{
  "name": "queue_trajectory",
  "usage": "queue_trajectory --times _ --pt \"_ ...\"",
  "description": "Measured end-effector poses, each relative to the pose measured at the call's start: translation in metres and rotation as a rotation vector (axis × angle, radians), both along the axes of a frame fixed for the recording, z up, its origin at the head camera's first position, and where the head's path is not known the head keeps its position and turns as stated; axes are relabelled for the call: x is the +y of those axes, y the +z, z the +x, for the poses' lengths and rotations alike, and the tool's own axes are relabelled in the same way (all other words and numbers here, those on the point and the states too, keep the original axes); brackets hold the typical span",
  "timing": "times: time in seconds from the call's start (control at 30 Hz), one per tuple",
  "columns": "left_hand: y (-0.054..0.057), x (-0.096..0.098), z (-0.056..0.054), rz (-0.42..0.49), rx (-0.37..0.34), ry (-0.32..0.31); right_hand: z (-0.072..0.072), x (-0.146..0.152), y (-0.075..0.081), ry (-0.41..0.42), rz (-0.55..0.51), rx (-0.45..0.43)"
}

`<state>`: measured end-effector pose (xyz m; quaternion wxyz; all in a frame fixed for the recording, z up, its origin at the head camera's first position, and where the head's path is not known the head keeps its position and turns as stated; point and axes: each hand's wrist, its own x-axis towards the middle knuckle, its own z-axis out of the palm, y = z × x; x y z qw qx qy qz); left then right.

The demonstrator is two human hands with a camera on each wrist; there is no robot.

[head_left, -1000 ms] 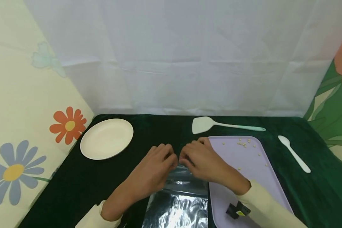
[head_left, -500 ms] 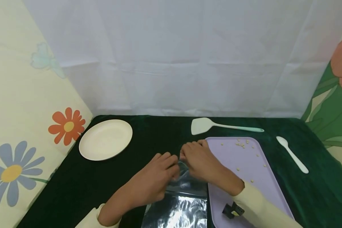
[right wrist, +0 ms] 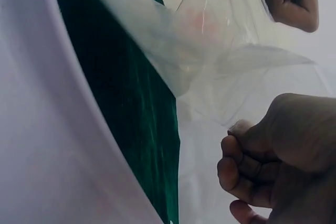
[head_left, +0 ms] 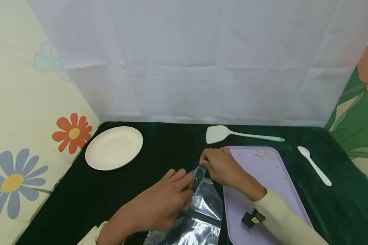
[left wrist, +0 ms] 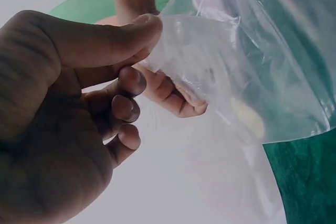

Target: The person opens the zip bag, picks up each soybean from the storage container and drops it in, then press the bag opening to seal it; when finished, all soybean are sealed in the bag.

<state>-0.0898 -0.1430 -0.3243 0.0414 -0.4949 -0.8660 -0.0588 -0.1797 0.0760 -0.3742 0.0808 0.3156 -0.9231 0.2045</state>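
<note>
A clear plastic bag [head_left: 203, 200] lies toward the front of the table, its upper end raised between both hands. My left hand [head_left: 164, 200] pinches one side of the bag's mouth between thumb and forefinger; in the left wrist view the clear film [left wrist: 210, 61] runs from those fingertips, the other fingers curled below. On the opposite side my right hand [head_left: 222, 166] pinches the edge, and the film [right wrist: 210, 87] stretches away from its thumb tip in the right wrist view. Between the hands the mouth gapes. The bag's lower part is shiny and cut off by the frame.
A lilac tray [head_left: 248, 163] with several small pale kernels lies right of the bag, under my right forearm. Behind it rests a white spatula [head_left: 217, 134] with a mint handle. A white spoon [head_left: 316, 166] lies at far right, an oval cream plate [head_left: 114, 148] at back left.
My hands have drawn apart, the left toward me and the right slightly to the right. The bag's upper end has been spread and lifted between them.
</note>
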Motion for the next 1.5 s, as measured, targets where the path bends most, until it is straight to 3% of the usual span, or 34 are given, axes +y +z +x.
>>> queue_trajectory --times 0.1,0.2,0.3,0.37,0.47,0.53,0.6,0.73,0.83,0.93,1.07,1.23,1.33,1.5 --pt "0.003 -0.001 0.001 0.001 -0.017 0.008 -0.002 0.001 -0.002 0.029 -0.010 0.019" --pt "0.004 -0.004 0.001 0.044 0.010 0.028 -0.005 0.003 -0.003 0.094 -0.068 0.065" --pt "0.004 -0.007 -0.001 0.086 0.053 0.062 -0.006 0.009 0.006 0.252 -0.186 0.079" --pt "0.004 -0.007 -0.002 0.104 0.077 0.083 -0.007 0.015 0.015 0.396 -0.238 0.036" --pt "0.005 -0.008 -0.004 0.107 0.077 0.108 -0.005 0.025 0.024 0.572 -0.175 -0.052" --pt "0.005 -0.008 -0.005 0.099 0.075 0.121 -0.003 0.031 0.027 0.611 -0.068 -0.089" --pt "0.006 -0.007 -0.005 0.080 0.067 0.130 -0.002 0.036 0.029 0.592 0.043 -0.087" --pt "0.006 -0.008 -0.002 0.042 0.038 0.116 -0.002 0.044 0.032 0.440 0.212 -0.008" --pt "0.007 -0.008 0.001 0.028 0.001 0.089 -0.003 0.048 0.032 0.337 0.290 0.062" --pt "0.008 -0.008 0.002 0.025 -0.019 0.073 -0.003 0.049 0.032 0.302 0.325 0.092" --pt "0.008 -0.007 0.001 0.042 0.001 0.080 -0.003 0.049 0.032 0.335 0.301 0.048" --pt "0.006 -0.004 -0.004 0.098 0.036 0.150 0.001 0.050 0.036 0.490 0.177 -0.142" --pt "0.004 -0.003 -0.007 0.131 0.041 0.213 0.004 0.051 0.039 0.532 0.115 -0.235" --pt "0.000 -0.003 -0.012 0.187 0.034 0.280 0.005 0.050 0.040 0.529 0.097 -0.205"
